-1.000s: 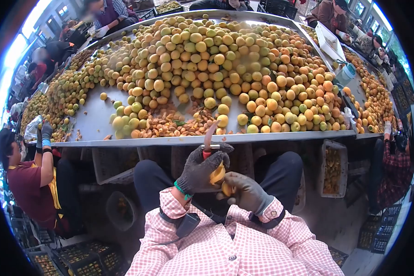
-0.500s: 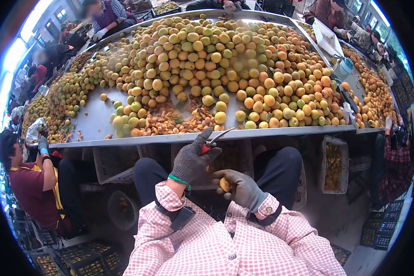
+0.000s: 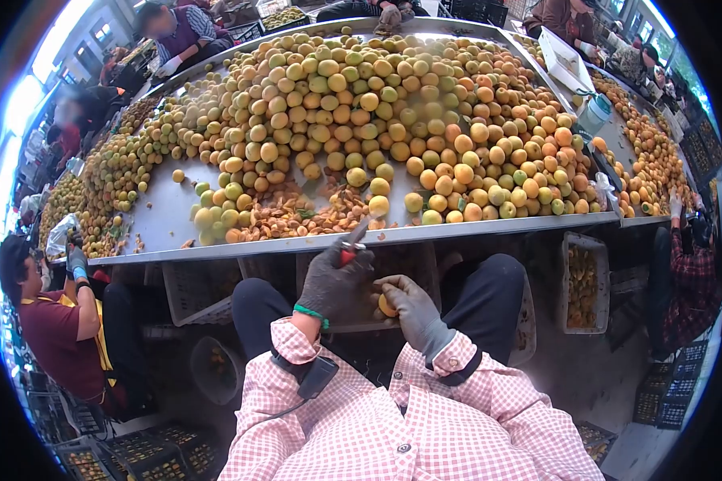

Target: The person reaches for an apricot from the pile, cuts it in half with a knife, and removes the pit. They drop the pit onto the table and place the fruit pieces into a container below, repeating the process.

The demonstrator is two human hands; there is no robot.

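Observation:
My left hand (image 3: 335, 279), in a dark grey glove, is closed around red-handled shears (image 3: 349, 255) just in front of the table edge. Their blades point up toward the table and look drawn together. My right hand (image 3: 415, 311), also gloved, pinches a yellow apricot (image 3: 387, 305) above my lap, partly hidden by the fingers. The two hands are close but apart. Ahead of them, a heap of cut apricot pieces (image 3: 317, 215) lies along the near side of the metal table (image 3: 168, 210).
A large mound of whole apricots (image 3: 329, 96) covers much of the table. Crates (image 3: 583, 284) and a bucket (image 3: 215, 369) stand below. A white tray (image 3: 565, 60) and a bluish jug (image 3: 594, 114) sit to the right. Co-workers, one in a maroon shirt (image 3: 60, 341), sit around.
The shears' blades, spread apart before, now appear together. My right hand has turned and moved slightly up, still holding the apricot. My left hand has shifted a little left and down.

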